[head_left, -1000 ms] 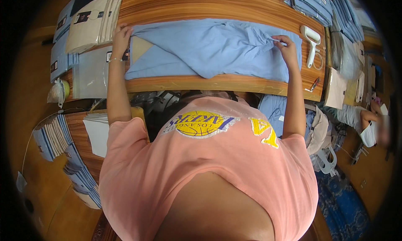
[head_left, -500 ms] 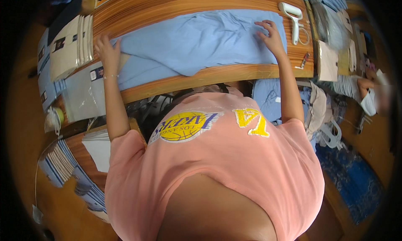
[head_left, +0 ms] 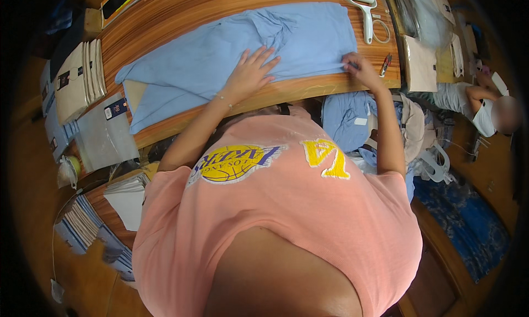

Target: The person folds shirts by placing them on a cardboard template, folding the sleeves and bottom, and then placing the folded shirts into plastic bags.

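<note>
A light blue garment [head_left: 204,52] lies spread in a long, folded strip across the wooden table, with bunched creases near its upper middle. A cream-coloured patch shows at its left end. My left hand [head_left: 249,74] rests on the garment's near middle, fingers spread flat. At the near right corner of the cloth is my right hand [head_left: 361,70], its fingers bent and pinched at the fabric edge.
A white lint roller [head_left: 365,14] and a small red-handled tool [head_left: 385,66] lie right of the garment. Packed cream garments [head_left: 80,82] are stacked at the left, beside a clear plastic bag [head_left: 107,132]. Blue clothes [head_left: 347,118] hang below the table's edge. Another person sits far right.
My left hand has moved right from the garment's left end onto its middle. My right hand has come nearer, to the near right corner. The cloth's near edge lies straighter on the right.
</note>
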{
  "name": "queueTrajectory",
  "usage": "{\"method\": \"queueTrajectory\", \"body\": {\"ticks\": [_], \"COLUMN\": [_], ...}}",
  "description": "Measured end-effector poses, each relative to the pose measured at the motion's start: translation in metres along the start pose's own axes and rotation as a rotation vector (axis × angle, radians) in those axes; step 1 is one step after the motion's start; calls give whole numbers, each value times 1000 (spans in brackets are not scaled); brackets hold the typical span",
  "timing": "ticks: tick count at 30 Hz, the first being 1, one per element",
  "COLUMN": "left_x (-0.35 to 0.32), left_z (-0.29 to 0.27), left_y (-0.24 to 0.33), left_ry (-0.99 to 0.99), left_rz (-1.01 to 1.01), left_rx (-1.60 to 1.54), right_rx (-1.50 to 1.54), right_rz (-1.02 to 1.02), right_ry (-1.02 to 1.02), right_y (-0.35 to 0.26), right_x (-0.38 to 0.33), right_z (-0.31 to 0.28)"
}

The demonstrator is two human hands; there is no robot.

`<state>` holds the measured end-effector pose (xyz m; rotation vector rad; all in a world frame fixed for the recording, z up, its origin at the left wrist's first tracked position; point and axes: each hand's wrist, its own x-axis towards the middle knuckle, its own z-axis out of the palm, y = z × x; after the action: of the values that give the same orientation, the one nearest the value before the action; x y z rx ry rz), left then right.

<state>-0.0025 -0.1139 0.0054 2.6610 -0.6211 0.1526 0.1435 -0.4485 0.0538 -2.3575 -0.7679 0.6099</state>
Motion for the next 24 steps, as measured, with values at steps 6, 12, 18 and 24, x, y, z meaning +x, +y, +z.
{"method": "queueTrajectory", "body": {"ticks": [6, 12, 18, 24], "left_x": [0, -1, 9, 23], "left_z": [-15, -25, -30, -51], "left_y": [4, 5, 12, 12], "left_ry": [60, 100, 10, -153], "left_rz": [9, -12, 8, -373], "left_rx": [-147, -76, -51, -493], "right_rx": [100, 228, 170, 71], "right_rz": [111, 134, 90, 161], "right_ry": [-58, -34, -26, 131], "right_y": [8, 20, 25, 17], "right_x": [24, 22, 26, 24], "right_z": [-5, -9, -5, -2]}}
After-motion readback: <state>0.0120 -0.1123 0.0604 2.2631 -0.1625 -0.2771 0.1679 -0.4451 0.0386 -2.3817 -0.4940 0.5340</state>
